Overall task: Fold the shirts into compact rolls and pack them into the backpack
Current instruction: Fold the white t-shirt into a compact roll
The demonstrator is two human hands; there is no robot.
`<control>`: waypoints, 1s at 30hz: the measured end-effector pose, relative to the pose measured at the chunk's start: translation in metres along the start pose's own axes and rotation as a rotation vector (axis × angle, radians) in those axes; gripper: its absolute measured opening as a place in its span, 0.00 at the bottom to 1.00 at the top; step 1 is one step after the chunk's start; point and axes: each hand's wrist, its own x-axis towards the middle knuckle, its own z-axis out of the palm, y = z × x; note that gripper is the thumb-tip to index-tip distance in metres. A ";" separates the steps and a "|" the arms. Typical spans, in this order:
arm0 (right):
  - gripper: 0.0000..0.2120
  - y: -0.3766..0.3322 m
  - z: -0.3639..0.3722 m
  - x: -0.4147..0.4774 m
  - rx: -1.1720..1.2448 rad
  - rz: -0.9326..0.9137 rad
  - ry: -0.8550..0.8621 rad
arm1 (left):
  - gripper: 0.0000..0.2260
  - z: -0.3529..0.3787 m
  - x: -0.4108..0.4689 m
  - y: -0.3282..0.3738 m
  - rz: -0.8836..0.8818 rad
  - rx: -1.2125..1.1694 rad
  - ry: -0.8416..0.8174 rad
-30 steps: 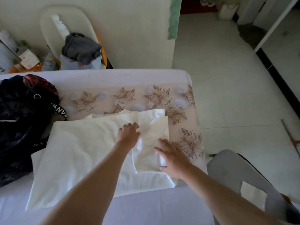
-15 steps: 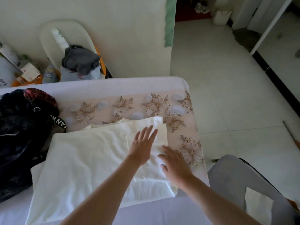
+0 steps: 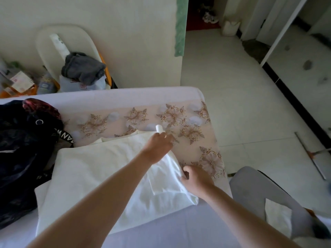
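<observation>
Bed, white sheet, floral runner across upper centre. White shirt: flat at mid-frame, its right edge gathered into a narrow fold. Left grip: curled round the fold's far end, with a fabric tip poking out beyond. Right grip: pinching the near end. Black backpack: left edge, just beside the shirt. Handling, judged: light, limp, creases readily; hold both ends of the fold.
</observation>
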 end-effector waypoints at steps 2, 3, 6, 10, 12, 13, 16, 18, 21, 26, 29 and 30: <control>0.09 -0.026 -0.006 -0.005 0.068 0.024 -0.047 | 0.19 0.004 -0.025 -0.020 -0.106 -0.138 0.100; 0.07 -0.040 -0.010 -0.008 0.082 0.023 -0.058 | 0.18 0.006 -0.037 -0.029 -0.141 -0.222 0.144; 0.05 -0.093 -0.014 -0.015 0.158 0.006 -0.122 | 0.12 0.010 -0.084 -0.057 -0.216 -0.397 0.255; 0.06 -0.168 0.007 -0.024 0.233 0.011 -0.305 | 0.14 0.027 -0.152 -0.081 -0.330 -0.495 0.225; 0.08 -0.190 0.029 -0.025 0.270 0.072 -0.451 | 0.25 0.048 -0.184 -0.084 -0.387 -0.430 0.062; 0.08 -0.195 0.041 -0.025 0.271 0.092 -0.479 | 0.30 0.056 -0.198 -0.083 -0.424 -0.400 -0.010; 0.09 -0.191 0.070 -0.021 0.151 0.030 -0.256 | 0.29 0.071 -0.225 -0.070 -0.513 -0.462 0.041; 0.13 -0.180 0.085 -0.021 -0.055 -0.082 -0.017 | 0.24 0.072 -0.231 -0.055 -0.510 -0.567 0.121; 0.24 -0.160 0.106 -0.025 -0.246 -0.194 0.054 | 0.26 0.070 -0.230 -0.033 -0.417 -0.639 -0.007; 0.35 -0.130 0.130 -0.039 -0.482 -0.222 -0.045 | 0.36 0.082 -0.234 -0.015 -0.310 -0.586 -0.352; 0.26 -0.134 0.124 -0.034 -0.514 -0.274 0.042 | 0.33 0.079 -0.232 -0.007 -0.421 -0.553 -0.204; 0.22 -0.139 0.120 -0.030 -0.519 -0.323 0.088 | 0.31 0.078 -0.232 -0.002 -0.490 -0.564 -0.167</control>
